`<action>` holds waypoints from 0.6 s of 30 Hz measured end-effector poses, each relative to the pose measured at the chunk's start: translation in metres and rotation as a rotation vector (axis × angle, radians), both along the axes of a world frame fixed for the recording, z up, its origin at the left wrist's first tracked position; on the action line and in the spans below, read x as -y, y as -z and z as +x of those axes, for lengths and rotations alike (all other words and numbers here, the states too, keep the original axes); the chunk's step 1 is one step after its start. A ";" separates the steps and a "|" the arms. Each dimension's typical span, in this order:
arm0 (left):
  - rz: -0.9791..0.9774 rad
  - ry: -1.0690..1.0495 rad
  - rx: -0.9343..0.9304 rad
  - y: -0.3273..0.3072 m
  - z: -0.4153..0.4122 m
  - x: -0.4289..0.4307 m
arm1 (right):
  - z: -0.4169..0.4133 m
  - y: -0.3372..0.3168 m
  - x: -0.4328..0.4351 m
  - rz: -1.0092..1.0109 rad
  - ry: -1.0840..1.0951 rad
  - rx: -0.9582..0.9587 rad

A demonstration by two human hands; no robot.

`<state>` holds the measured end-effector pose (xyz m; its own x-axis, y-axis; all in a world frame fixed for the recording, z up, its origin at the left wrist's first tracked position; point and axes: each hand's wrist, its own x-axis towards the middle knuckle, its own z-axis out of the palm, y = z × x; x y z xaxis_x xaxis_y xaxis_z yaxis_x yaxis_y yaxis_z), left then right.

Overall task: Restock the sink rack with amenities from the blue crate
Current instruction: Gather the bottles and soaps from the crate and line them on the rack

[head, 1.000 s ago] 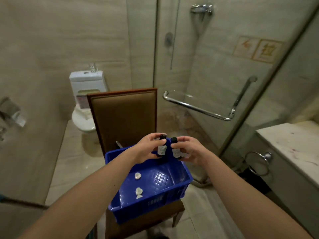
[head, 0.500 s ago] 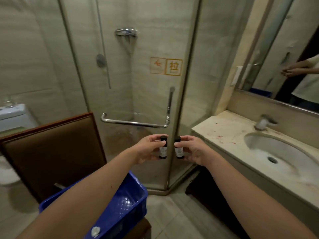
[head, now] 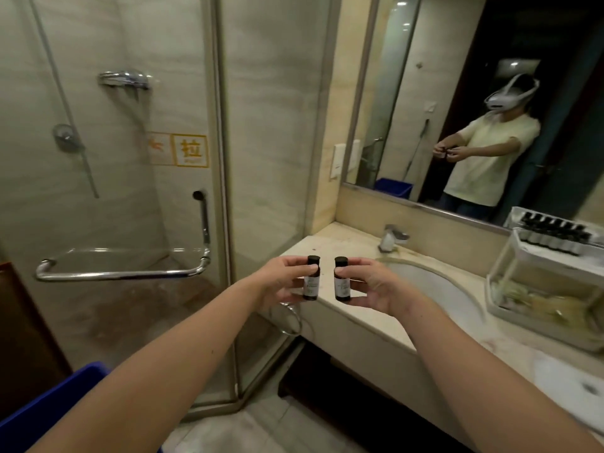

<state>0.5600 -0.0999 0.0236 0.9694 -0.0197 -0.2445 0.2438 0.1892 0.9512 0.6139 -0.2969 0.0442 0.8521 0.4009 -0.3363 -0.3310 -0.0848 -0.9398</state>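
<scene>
Two at a time, prob. to halve trips: grip of left hand [head: 277, 282] pinches left bottle [head: 311, 284], grip of right hand [head: 369, 289] pinches right bottle [head: 342, 284], both upright mid-frame for racking, w/ sink rack [head: 555, 266] at 3 o'clock & blue crate [head: 49, 407] at 8 o'clock.

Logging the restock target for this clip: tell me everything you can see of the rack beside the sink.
The rack is a white two-tier stand, plastic by the look, with clear side panels. It stands upright on the counter, right of the basin, its back at the mirror. A row of dark-capped bottles lines the top tier; pale, blurred packets lie below. Nothing else touches it.
</scene>
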 end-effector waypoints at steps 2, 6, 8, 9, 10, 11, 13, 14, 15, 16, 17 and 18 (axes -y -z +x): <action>-0.009 0.042 0.017 -0.004 0.020 0.023 | 0.013 -0.006 0.027 0.009 0.029 0.004; 0.012 0.125 0.043 -0.014 0.053 0.069 | 0.031 -0.015 0.076 0.011 0.086 0.028; 0.021 0.177 0.045 -0.021 0.067 0.091 | 0.038 -0.021 0.099 0.011 0.116 0.036; 0.029 0.205 0.048 -0.024 0.074 0.102 | 0.041 -0.023 0.111 0.010 0.131 0.044; 0.041 0.234 0.050 -0.027 0.082 0.112 | 0.043 -0.026 0.122 0.011 0.146 0.051; 0.054 0.263 0.053 -0.030 0.090 0.122 | 0.045 -0.030 0.132 0.014 0.165 0.057; 0.081 0.322 0.063 -0.037 0.105 0.141 | 0.049 -0.035 0.152 0.024 0.205 0.063; 0.088 0.355 0.069 -0.040 0.111 0.150 | 0.052 -0.036 0.161 0.031 0.227 0.060; 0.094 0.386 0.073 -0.042 0.118 0.159 | 0.054 -0.037 0.170 0.035 0.248 0.056; 0.098 0.414 0.074 -0.045 0.125 0.168 | 0.056 -0.038 0.179 0.037 0.272 0.051; 0.102 0.443 0.076 -0.047 0.133 0.177 | 0.058 -0.039 0.188 0.041 0.298 0.047; 0.107 0.472 0.081 -0.048 0.140 0.186 | 0.061 -0.041 0.196 0.045 0.328 0.042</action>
